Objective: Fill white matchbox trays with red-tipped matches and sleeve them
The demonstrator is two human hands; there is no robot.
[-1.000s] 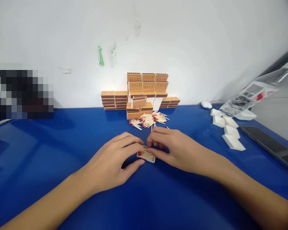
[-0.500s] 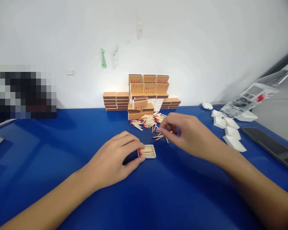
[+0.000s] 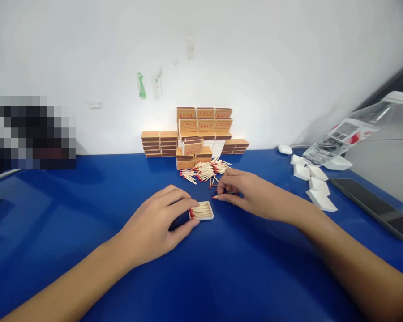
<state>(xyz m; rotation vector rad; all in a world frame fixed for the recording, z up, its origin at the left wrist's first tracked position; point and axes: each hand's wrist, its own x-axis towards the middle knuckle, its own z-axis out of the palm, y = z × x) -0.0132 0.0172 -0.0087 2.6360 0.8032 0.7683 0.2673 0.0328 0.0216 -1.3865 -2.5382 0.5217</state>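
Observation:
A small white matchbox tray [image 3: 206, 218] lies on the blue tabletop with a layer of red-tipped matches [image 3: 198, 210] in it. My left hand [image 3: 164, 219] grips the tray's left end between thumb and fingers. To the right of the tray, my right hand [image 3: 245, 192] is low over the table, its thumb and fingertips closed on a few loose matches [image 3: 215, 197] with red tips poking out to the left. Behind that hand is a spread heap of loose matches [image 3: 204, 171].
Stacked orange matchboxes [image 3: 205, 126] stand against the wall, with lower stacks [image 3: 159, 144] to their left and right. At right are folded white paper pieces [image 3: 319, 185], a dark phone [image 3: 372, 208], a leaning plastic bottle [image 3: 349, 129] and a white case [image 3: 285, 149].
My right hand has come down and toward me, from beside the heap onto the loose matches near the tray. My left hand keeps its grip on the tray. The view has shifted slightly.

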